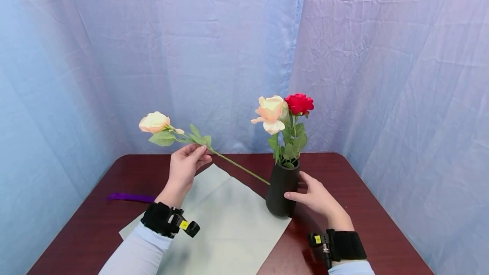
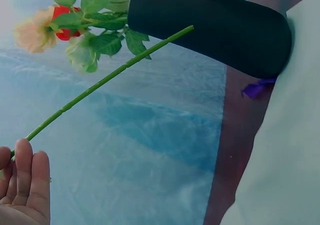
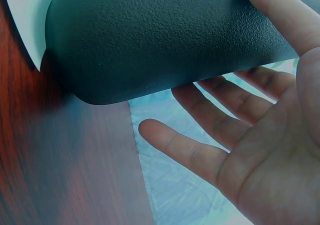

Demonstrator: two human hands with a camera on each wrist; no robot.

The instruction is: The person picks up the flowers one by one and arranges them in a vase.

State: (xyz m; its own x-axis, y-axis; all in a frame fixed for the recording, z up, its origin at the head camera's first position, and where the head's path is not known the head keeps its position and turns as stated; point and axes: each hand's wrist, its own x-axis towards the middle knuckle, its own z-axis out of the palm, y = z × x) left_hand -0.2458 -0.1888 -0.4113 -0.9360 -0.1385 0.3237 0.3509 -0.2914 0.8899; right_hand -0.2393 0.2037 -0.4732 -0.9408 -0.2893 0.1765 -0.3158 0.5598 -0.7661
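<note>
A pale peach rose (image 1: 154, 122) with a long green stem (image 2: 95, 87) slants across the head view, and my left hand (image 1: 186, 166) pinches it just below its leaves. The stem's cut end lies in front of the black vase (image 1: 282, 190) in the left wrist view. My right hand (image 1: 318, 198) steadies that vase, thumb on the near side and fingers (image 3: 220, 115) reaching behind; the little finger stands away from it. Upright in the vase are a peach rose (image 1: 270, 113), a red rose (image 1: 299, 104) and a whitish-green bloom (image 2: 82, 53), partly hidden in the head view.
A pale sheet of paper (image 1: 229, 224) lies on the dark red-brown table (image 1: 88, 220), with the vase at its right corner. Left of it lies a purple ribbon (image 1: 130, 197). Blue-lilac curtains (image 1: 214, 54) hang behind and at both sides.
</note>
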